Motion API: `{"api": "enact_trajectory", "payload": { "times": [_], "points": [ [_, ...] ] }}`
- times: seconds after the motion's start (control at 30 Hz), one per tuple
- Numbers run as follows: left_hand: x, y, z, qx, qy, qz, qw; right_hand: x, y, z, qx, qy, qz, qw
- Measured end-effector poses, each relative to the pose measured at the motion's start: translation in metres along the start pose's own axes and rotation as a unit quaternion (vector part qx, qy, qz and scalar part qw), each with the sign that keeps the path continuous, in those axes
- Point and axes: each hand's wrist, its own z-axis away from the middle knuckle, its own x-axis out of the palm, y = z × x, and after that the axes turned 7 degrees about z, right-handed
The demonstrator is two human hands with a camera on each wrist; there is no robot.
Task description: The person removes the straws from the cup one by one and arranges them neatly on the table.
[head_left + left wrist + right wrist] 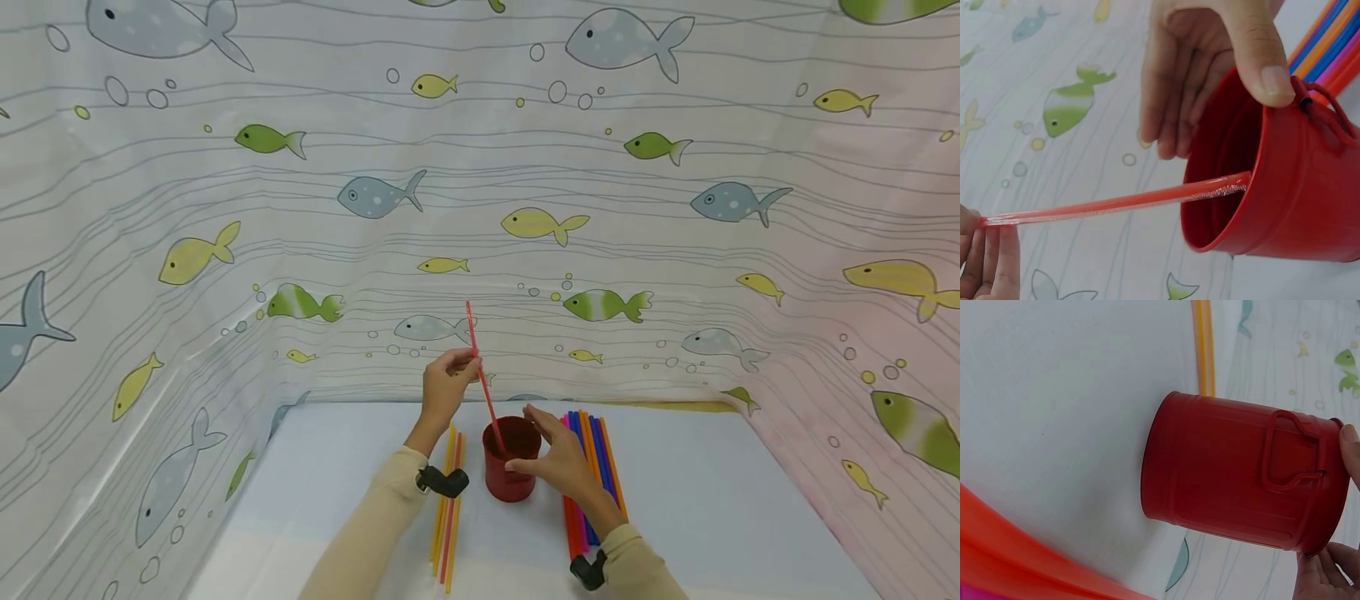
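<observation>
My left hand (pixel 447 387) pinches the upper part of a thin red drinking straw (pixel 486 387) between thumb and fingers. The straw slants down, and its lower end lies inside a red metal pail (pixel 510 483) standing on the table. In the left wrist view the straw (pixel 1116 203) crosses the pail's rim and leans on its inner wall. With my right hand (pixel 566 462) I hold the pail at its rim, thumb on one side and fingers on the other. A small looped handle (pixel 1267 453) shows on the pail's side in the right wrist view.
Left of the pail lie several yellow and red straws (pixel 448 525), side by side. To its right, partly under my right forearm, is a bundle of blue, orange, pink and red straws (pixel 602 450). A fish-print curtain (pixel 480 192) surrounds the white table (pixel 712 500).
</observation>
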Motion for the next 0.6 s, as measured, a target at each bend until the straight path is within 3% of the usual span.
{"api": "enact_trajectory", "payload": {
  "times": [0.23,0.47,0.6],
  "points": [
    [-0.017,0.007,-0.001,0.001,0.015,-0.019,0.9997,0.001,0.002,-0.001,-0.012,0.002,-0.009,0.9999],
    [-0.033,0.008,0.001,-0.024,0.015,-0.003,0.9996,0.001,0.002,0.0,-0.024,0.006,-0.016,0.9996],
    [-0.04,0.015,0.0,-0.015,0.022,0.016,0.9995,0.001,0.002,0.001,-0.018,0.006,-0.012,0.9998]
  ]
}}
